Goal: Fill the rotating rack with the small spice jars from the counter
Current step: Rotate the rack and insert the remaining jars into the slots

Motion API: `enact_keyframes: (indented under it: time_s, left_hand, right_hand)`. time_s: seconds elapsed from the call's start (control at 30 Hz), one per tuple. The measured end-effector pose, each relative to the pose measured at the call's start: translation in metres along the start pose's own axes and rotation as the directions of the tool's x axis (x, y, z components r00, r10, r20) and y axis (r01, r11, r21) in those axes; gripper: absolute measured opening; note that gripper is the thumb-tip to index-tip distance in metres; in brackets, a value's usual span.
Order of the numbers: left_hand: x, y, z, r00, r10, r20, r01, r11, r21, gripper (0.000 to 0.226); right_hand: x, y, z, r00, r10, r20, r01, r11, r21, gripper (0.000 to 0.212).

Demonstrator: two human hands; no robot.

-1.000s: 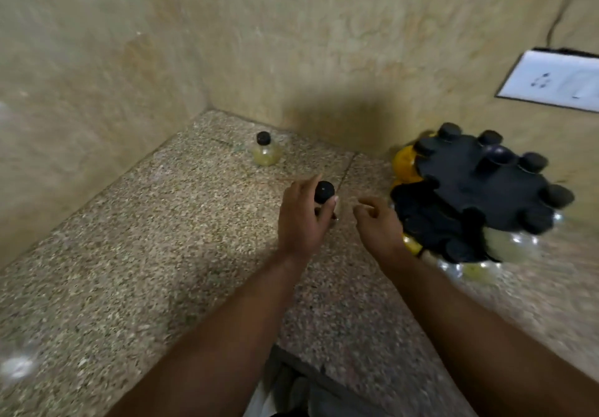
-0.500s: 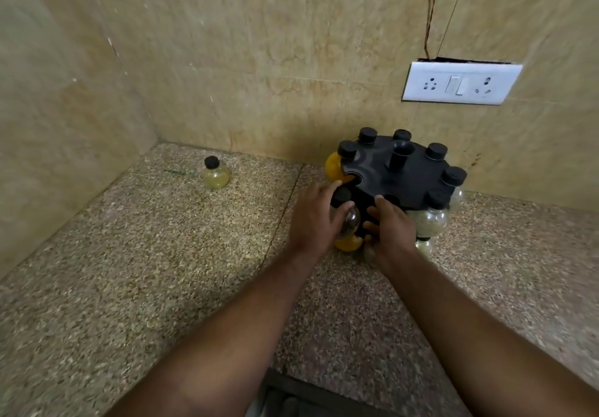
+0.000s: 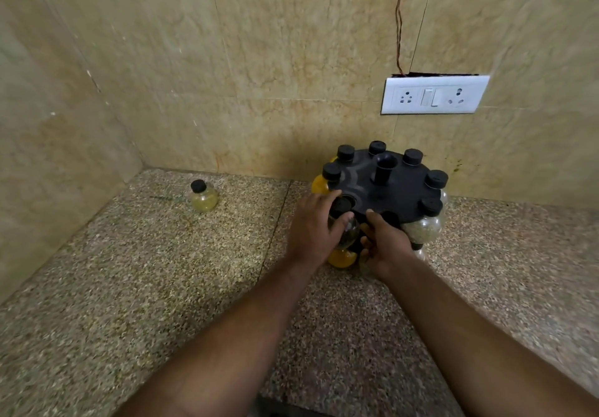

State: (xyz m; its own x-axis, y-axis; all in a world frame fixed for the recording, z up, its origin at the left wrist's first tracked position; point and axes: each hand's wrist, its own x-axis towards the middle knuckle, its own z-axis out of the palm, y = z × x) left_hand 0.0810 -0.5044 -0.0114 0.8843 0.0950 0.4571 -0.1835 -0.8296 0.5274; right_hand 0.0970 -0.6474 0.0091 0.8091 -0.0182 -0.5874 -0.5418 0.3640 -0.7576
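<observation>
Left hand (image 3: 312,225): fingers wrap a clear jar (image 3: 345,227) at the rack (image 3: 385,186) edge.
Right hand (image 3: 387,248): just right of those fingers, touching the rack's underside.
Lone jar (image 3: 203,196): well left of the fingers, on the counter (image 3: 129,270).

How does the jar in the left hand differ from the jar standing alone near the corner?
The jar in the left hand is gripped at the rack; the lone jar stands free on the counter, untouched. The held jar looks clear with dark contents; the lone jar shows yellowish-green contents. The left hand partly hides the held jar; the lone jar is in full view. Both are small, round-bodied, with black caps.
</observation>
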Motion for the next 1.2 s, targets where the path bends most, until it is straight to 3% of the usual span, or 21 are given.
enact_keyframes:
  time_s: [0.1,0.3,0.63,0.87,0.97,1.07,1.2]
  left_hand:
    - [0.000,-0.005,0.000,1.000,0.003,0.003,-0.003,1.000,-0.008,0.060]
    - [0.002,-0.003,0.005,0.998,0.056,0.006,-0.056,0.998,-0.023,0.056]
    - [0.004,0.025,0.022,0.978,0.180,0.104,-0.165,0.977,-0.137,0.048]
    - [0.014,0.028,0.028,0.986,0.130,0.105,-0.115,0.984,-0.137,0.044]
    - [0.013,0.035,0.033,0.996,0.047,0.072,-0.037,0.991,-0.130,0.044]
    - [0.009,0.042,0.040,0.998,-0.030,0.054,0.038,0.987,-0.154,0.043]
    - [0.006,0.037,0.041,0.999,-0.028,0.021,0.032,0.983,-0.183,0.042]
  right_hand:
    - [0.004,-0.004,0.005,0.998,-0.043,-0.044,0.044,0.999,0.011,0.009]
    - [0.006,0.000,-0.001,0.983,-0.107,-0.149,0.122,0.988,0.093,0.017]
    - [-0.001,-0.012,-0.012,0.966,-0.230,-0.119,0.236,0.971,0.035,0.012]
    - [0.002,-0.015,-0.014,0.973,-0.220,-0.073,0.219,0.976,-0.017,0.010]
    - [0.007,-0.014,-0.018,0.978,-0.204,-0.037,0.203,0.979,-0.032,0.009]
    - [0.009,-0.011,-0.021,0.977,-0.209,-0.037,0.208,0.978,-0.035,0.014]
    - [0.000,-0.008,-0.018,0.969,-0.243,-0.037,0.242,0.970,-0.041,0.024]
